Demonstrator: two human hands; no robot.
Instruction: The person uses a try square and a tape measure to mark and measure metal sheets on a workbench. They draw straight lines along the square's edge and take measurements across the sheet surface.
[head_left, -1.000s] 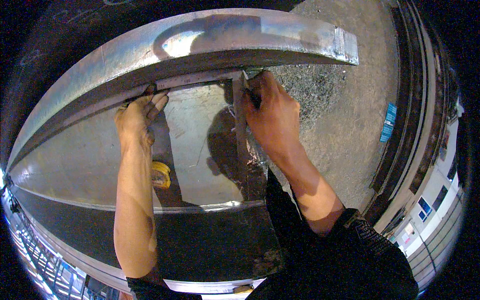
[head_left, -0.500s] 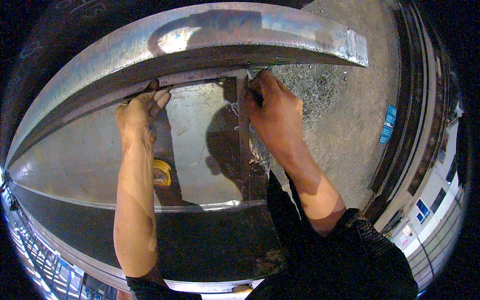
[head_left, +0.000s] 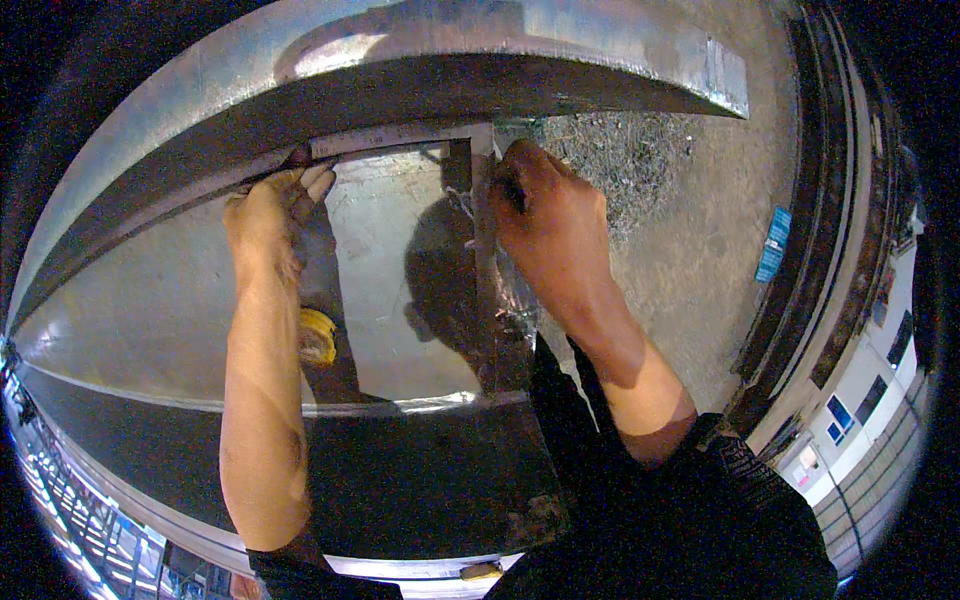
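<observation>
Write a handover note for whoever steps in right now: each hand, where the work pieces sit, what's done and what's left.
Left hand: fingers pressed on the thin metal strip running under the large steel beam.
Right hand: closed at the top of the upright metal bar, where it meets the strip; any tool is hidden.
Yellow object lies on the steel plate by the left forearm.
Done: strip and bar form a corner.
Left: cannot tell whether they are fixed.

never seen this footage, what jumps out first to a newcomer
A big steel beam arcs across the top, catching the light. Just below it, the left hand and right hand press on a metal square against the beam's web. A small yellow thing sits beside the left forearm.
</observation>
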